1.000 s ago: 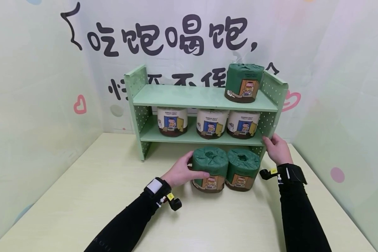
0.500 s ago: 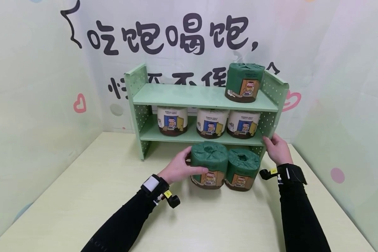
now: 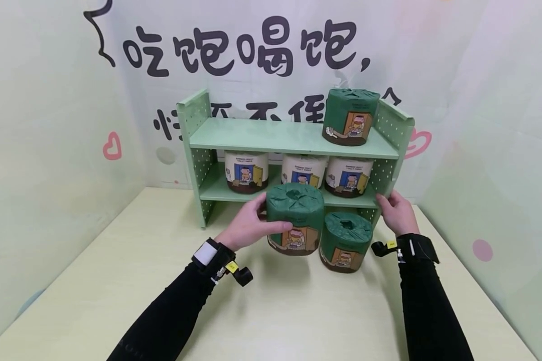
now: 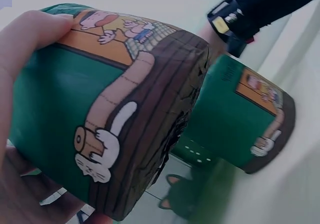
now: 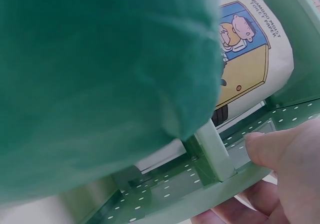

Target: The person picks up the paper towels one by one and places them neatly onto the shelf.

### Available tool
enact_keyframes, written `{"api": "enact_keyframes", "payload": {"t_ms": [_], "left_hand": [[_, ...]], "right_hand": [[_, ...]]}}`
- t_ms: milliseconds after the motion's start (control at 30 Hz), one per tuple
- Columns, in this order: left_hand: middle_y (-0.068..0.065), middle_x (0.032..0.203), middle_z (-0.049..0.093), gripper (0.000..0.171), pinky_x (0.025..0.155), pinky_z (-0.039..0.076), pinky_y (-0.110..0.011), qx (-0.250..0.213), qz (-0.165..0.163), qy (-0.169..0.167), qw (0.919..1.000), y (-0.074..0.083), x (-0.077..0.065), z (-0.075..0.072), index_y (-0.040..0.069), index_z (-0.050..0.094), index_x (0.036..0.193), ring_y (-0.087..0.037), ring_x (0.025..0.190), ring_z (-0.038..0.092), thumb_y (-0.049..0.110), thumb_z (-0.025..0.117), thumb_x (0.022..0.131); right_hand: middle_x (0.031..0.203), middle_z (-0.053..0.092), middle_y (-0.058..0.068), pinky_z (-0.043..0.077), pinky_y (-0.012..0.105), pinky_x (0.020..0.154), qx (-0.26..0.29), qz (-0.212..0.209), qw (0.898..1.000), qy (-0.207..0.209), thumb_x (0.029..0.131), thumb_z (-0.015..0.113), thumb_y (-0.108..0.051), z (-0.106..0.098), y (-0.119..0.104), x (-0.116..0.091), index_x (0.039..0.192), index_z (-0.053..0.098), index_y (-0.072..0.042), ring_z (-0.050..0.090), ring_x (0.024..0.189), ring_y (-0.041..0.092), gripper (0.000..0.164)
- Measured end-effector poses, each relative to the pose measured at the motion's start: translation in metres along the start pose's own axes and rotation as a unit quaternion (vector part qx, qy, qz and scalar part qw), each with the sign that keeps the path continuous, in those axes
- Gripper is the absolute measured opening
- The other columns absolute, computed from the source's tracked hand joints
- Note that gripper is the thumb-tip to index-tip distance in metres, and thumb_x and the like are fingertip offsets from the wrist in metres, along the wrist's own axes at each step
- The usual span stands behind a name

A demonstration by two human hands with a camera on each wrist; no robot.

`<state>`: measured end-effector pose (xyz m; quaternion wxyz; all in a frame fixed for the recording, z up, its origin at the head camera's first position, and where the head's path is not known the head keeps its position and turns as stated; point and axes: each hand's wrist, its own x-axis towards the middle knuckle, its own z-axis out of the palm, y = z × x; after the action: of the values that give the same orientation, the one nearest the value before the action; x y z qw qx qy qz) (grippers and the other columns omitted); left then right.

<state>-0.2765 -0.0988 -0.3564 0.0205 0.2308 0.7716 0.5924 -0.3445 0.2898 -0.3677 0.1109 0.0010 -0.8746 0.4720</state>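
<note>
My left hand (image 3: 246,226) grips a green-wrapped toilet paper roll (image 3: 294,213), thumb across its front, holding it above the table before the shelf. The left wrist view shows this roll's brown lower band and cat print (image 4: 97,159). A second green toilet paper roll (image 3: 346,244) stands on the table, just right of the held one. My right hand (image 3: 398,214) grips the right side panel of the light green shelf (image 3: 262,136). In the right wrist view the thumb and fingers lie on either side of the panel edge (image 5: 215,194).
Three white toilet paper rolls stand on the lower shelf, including the left one (image 3: 246,173) and right one (image 3: 349,176); the held roll partly hides the middle one. Another green roll (image 3: 350,118) sits at the upper shelf's right end. A lettered wall (image 3: 271,60) rises behind the table (image 3: 162,281).
My left hand has lifted the green toilet paper roll off the table, up and slightly left, away from its neighbour. The right hand has stayed on the shelf panel.
</note>
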Motion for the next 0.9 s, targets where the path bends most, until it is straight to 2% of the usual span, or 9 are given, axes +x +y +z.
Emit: {"api": "enact_keyframes", "payload": {"t_ms": [200, 467, 633, 900], "left_hand": [[-0.014, 0.154, 0.060, 0.084, 0.112, 0.058, -0.053, -0.011, 0.016, 0.006, 0.9998, 0.023, 0.004, -0.011, 0.020, 0.047, 0.164, -0.038, 0.139, 0.061, 0.026, 0.087, 0.090], [-0.013, 0.149, 0.062, 0.080, 0.114, 0.057, -0.051, -0.012, 0.036, 0.036, 0.9986, 0.052, 0.012, -0.025, 0.020, 0.047, 0.163, -0.035, 0.137, 0.063, 0.027, 0.083, 0.092], [-0.014, 0.149, 0.062, 0.080, 0.113, 0.058, -0.052, -0.017, 0.058, 0.040, 0.9973, 0.071, 0.020, -0.030, 0.020, 0.046, 0.163, -0.035, 0.137, 0.063, 0.028, 0.081, 0.092], [-0.015, 0.148, 0.059, 0.086, 0.108, 0.061, -0.050, -0.018, 0.095, 0.074, 0.9926, 0.094, 0.035, -0.039, 0.016, 0.043, 0.160, -0.032, 0.132, 0.063, 0.041, 0.083, 0.088]], "right_hand": [[0.158, 0.056, 0.030, 0.050, 0.060, 0.120, 0.007, -0.007, 1.000, 0.001, 0.119, 0.046, -0.035, 0.002, -0.003, -0.002, 0.167, 0.043, -0.003, 0.058, 0.146, 0.048, 0.058], [0.159, 0.056, 0.030, 0.050, 0.061, 0.119, 0.010, -0.002, 1.000, -0.003, 0.119, 0.045, -0.037, 0.001, -0.003, -0.002, 0.167, 0.043, -0.003, 0.057, 0.146, 0.048, 0.059], [0.158, 0.056, 0.030, 0.050, 0.062, 0.119, 0.007, -0.002, 1.000, -0.002, 0.119, 0.045, -0.038, 0.001, -0.002, -0.002, 0.167, 0.043, -0.003, 0.058, 0.145, 0.049, 0.059], [0.156, 0.058, 0.031, 0.051, 0.061, 0.117, -0.001, -0.007, 1.000, 0.007, 0.118, 0.046, -0.037, 0.001, -0.002, -0.004, 0.165, 0.046, -0.003, 0.061, 0.142, 0.049, 0.058]]}}
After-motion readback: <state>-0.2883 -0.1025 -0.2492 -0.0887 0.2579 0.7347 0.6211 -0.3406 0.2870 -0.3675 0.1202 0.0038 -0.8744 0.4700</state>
